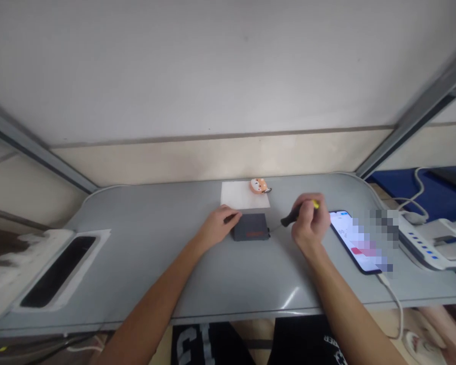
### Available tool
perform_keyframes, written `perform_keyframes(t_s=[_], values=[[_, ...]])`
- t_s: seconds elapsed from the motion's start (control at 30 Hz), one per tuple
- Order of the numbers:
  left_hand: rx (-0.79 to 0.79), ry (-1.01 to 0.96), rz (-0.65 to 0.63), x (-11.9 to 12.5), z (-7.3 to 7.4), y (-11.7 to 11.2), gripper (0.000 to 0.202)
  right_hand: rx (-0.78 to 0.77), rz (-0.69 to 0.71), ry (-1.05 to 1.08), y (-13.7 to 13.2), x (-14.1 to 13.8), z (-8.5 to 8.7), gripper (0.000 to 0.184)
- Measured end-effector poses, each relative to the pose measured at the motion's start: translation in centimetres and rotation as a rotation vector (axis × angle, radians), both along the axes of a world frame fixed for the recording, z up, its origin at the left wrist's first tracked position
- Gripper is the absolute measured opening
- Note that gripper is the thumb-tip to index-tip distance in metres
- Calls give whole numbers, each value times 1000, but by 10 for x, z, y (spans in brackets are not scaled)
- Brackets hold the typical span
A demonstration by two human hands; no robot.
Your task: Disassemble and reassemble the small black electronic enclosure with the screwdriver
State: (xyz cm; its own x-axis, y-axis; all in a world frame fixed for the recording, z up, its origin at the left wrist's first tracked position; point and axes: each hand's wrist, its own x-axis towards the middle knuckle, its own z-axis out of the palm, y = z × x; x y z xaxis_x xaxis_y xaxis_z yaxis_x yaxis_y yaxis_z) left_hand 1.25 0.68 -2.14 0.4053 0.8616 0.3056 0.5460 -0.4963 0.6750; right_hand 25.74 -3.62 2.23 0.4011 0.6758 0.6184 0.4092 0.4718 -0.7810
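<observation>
A small dark grey box [252, 226] with red lettering lies flat at the middle of the grey table [155, 253]. My left hand [218, 226] rests against the box's left edge, fingers curled on it. My right hand [307, 220] is closed round a screwdriver [292, 218] with a black grip and yellow end. The thin tip points left and reaches the box's right edge.
Behind the box lies a white sheet [240, 196] with a small orange figure keyring [259, 185] on it. A lit phone [355, 241] on a cable lies at the right, a white power strip [427, 238] beyond it. A white device with a black panel [49, 271] sits at the left.
</observation>
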Motion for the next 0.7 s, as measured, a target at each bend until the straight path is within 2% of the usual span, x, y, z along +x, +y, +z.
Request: perform_keyframes(t_s=[0.1, 0.2, 0.37, 0.57, 0.7], values=[[70, 22, -22, 1, -4, 2, 24, 14, 58, -249, -14, -1, -20, 13], [79, 28, -34, 1, -5, 2, 21, 11, 97, -354, -12, 0, -29, 12], [93, 14, -28, 1, -6, 2, 20, -74, 100, -293, -11, -9, -26, 14], [108, 13, -20, 0, -8, 5, 22, -116, 284, -284, -18, -28, -29, 15], [111, 12, -22, -1, -8, 5, 21, -115, 295, -257, -18, -30, -32, 16]])
